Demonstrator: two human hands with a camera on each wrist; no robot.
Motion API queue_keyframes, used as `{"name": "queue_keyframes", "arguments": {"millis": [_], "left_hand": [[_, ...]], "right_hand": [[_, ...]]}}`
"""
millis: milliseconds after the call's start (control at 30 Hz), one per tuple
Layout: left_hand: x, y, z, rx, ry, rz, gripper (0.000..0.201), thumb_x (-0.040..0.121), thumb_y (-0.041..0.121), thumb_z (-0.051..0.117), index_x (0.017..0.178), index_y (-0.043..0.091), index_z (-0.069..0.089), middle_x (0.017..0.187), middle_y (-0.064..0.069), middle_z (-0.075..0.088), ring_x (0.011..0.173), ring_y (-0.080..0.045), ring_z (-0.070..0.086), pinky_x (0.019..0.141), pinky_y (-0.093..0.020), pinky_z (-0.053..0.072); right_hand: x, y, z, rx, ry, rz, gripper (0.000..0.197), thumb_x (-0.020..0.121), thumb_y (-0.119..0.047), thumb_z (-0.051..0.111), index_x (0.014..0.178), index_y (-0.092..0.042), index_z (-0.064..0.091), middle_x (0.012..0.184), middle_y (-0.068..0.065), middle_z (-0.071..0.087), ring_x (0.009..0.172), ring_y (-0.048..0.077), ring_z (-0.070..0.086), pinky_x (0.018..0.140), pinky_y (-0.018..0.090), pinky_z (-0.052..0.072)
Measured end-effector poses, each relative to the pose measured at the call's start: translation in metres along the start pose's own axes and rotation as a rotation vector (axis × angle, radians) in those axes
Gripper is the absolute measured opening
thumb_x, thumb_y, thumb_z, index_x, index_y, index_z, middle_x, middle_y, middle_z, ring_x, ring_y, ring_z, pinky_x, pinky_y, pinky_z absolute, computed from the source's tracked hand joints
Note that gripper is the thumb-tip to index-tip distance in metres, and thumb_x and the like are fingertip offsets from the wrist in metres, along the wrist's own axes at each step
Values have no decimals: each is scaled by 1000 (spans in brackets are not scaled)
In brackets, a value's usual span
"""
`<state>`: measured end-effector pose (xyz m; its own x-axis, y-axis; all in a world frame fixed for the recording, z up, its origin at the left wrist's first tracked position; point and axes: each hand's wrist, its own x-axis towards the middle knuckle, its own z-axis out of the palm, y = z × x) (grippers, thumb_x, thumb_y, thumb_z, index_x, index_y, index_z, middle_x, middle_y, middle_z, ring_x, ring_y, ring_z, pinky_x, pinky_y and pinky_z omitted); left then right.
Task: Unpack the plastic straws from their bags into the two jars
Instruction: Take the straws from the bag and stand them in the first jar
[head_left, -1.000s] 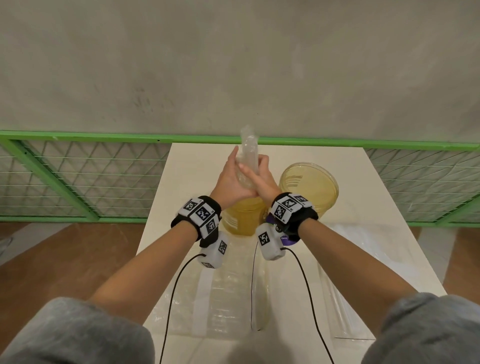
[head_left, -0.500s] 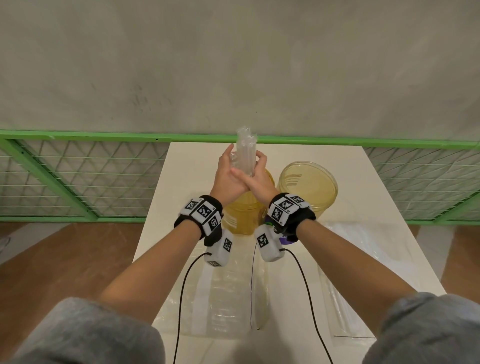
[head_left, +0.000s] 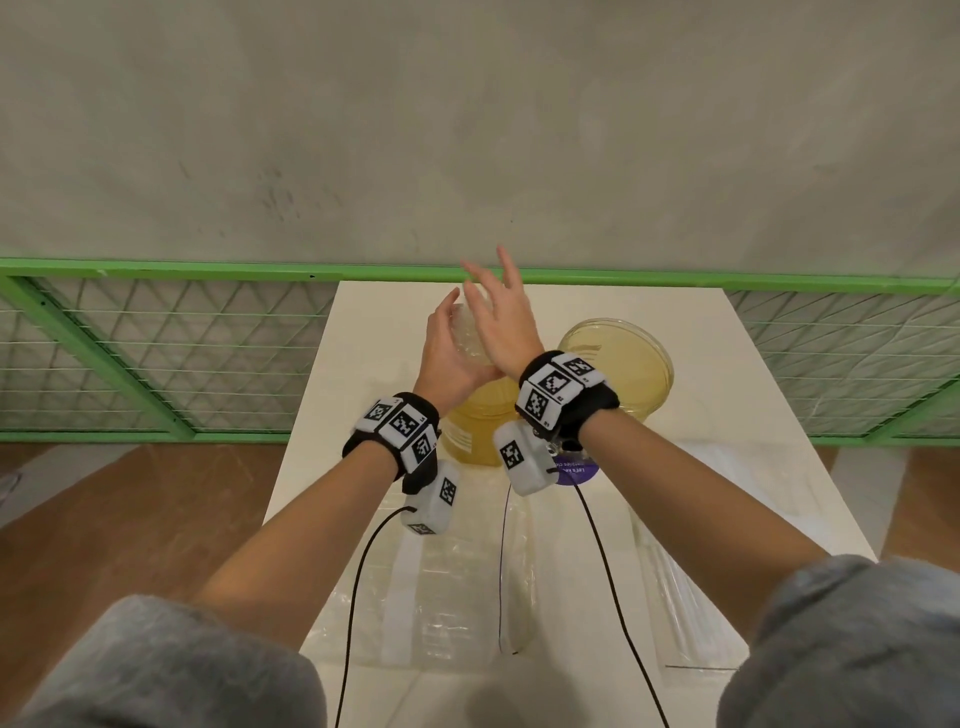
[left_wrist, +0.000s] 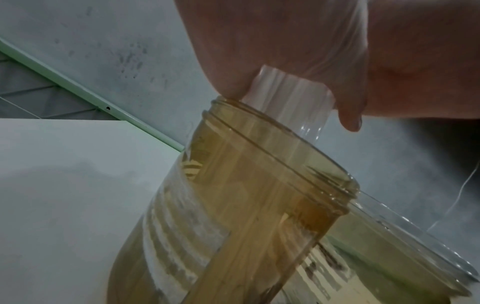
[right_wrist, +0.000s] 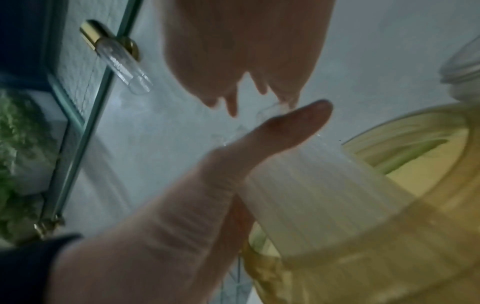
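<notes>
Left hand (head_left: 448, 347) and right hand (head_left: 503, 319), fingers straight and spread, flank a bundle of clear straws (left_wrist: 288, 96) standing upright in the mouth of the near amber jar (head_left: 478, 421), palms against the bundle. This jar stands mid-table; the second jar (head_left: 618, 364) stands just beside it toward the right edge. Flat clear bags (head_left: 447, 587) lie on the white table (head_left: 363, 332) toward its near edge.

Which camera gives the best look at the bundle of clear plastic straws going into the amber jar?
The right wrist view: bundle of clear plastic straws fills the frame, entering the amber jar. Left wrist shows a short stretch; head view, hands hide most.
</notes>
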<state>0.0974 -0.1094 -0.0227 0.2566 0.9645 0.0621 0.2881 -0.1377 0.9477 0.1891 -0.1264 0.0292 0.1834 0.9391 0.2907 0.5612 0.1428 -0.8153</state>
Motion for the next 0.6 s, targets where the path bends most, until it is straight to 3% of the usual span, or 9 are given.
{"name": "queue_keyframes", "arguments": {"millis": [67,167,267,333,400,467,533,600], "left_hand": [[1,0,0,35,-18,9,108,55,31,87,142,16,25,143,-5,34,130,-16,40,107,-40,40],[-1,5,-3,118,-28,43,97,64,21,81,142,11,25,141,-8,33,130,-18,37,109,-39,38],[-4,9,-7,162,-24,128,102,67,15,81,145,6,17,147,-11,25,137,-19,26,113,-30,27],[-9,14,-10,177,-20,197,99,72,18,76,146,6,12,150,-12,20,140,-19,20,112,-26,23],[-10,12,-11,241,-65,266,86,79,24,61,147,4,11,153,-14,17,143,-22,16,115,-29,18],[-10,8,-10,309,-121,293,71,88,18,47,147,3,10,155,-14,14,145,-25,10,119,-35,11],[-9,9,-7,331,-123,270,59,96,11,39,147,3,11,156,-14,12,145,-25,7,120,-35,7],[-8,9,-6,402,-126,266,53,99,11,34,146,0,13,155,-18,13,145,-28,7,119,-32,5]], "right_hand": [[0,10,6,-132,-122,-5,39,101,-16,33,137,-6,45,151,15,28,136,20,34,106,21,24],[-5,22,10,-137,-239,-36,41,101,-14,31,139,-1,39,142,17,44,133,27,39,108,21,22],[-8,28,5,-206,-148,-167,49,98,-29,26,136,-6,46,138,15,48,132,29,39,114,39,24],[-11,29,2,-322,5,-209,45,97,-31,30,134,-14,49,143,15,41,138,31,27,116,44,17],[-15,28,3,-309,48,-53,45,99,-34,33,141,-20,38,154,15,20,144,34,9,116,45,8],[-15,26,8,-130,-31,170,53,100,-39,30,149,-21,18,158,10,1,146,29,-3,117,42,3],[-15,24,11,-16,-114,241,58,101,-38,25,150,-15,6,159,9,-1,146,23,-3,118,36,2],[-18,26,15,-30,-169,199,55,103,-33,22,149,-8,8,158,11,8,146,21,5,118,31,4]]}}
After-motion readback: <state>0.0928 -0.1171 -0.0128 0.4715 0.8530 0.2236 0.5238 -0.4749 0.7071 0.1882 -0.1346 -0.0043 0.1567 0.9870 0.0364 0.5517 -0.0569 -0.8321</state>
